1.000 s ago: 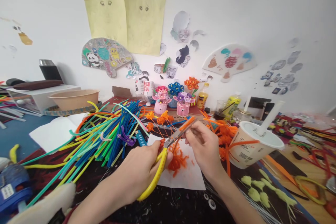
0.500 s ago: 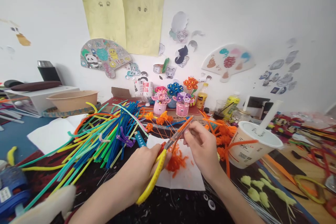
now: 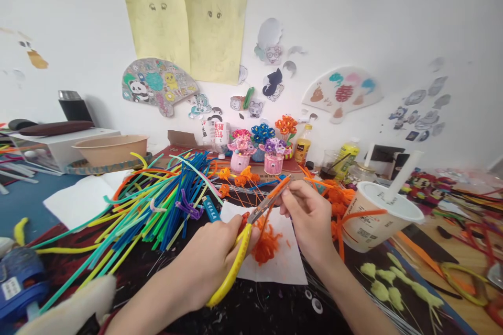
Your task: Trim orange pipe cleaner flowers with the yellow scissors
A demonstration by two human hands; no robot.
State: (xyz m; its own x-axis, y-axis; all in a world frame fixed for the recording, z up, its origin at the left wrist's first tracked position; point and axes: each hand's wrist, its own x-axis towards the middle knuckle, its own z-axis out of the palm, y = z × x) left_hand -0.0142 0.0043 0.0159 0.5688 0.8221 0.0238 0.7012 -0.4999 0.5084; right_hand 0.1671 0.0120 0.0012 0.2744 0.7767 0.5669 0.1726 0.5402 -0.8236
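Observation:
My left hand (image 3: 214, 251) is wrapped round the handles of a pair of scissors (image 3: 230, 275) with yellow grips. Its blades point up and to the right, against an orange pipe cleaner (image 3: 280, 186). Near the blade tips, my right hand (image 3: 310, 217) pinches that pipe cleaner between thumb and fingers. Part of the strip is hidden behind the blades and fingers. Beneath both hands lies a white sheet of paper (image 3: 288, 267), bearing a heap of orange fuzz clippings (image 3: 267, 245).
Coloured pipe cleaners (image 3: 157, 214) are piled at left. A paper cup with a straw (image 3: 363, 225) stands at right, beside orange fuzzy pieces (image 3: 340, 201). Small flower pots (image 3: 273, 164) line the back. Googly eyes (image 3: 316, 305) and pale green fuzzy pieces (image 3: 380, 291) lie in front.
My right hand has shifted slightly right and its fingers have curled a little. The scissors stay at nearly the same place along the orange pipe cleaner.

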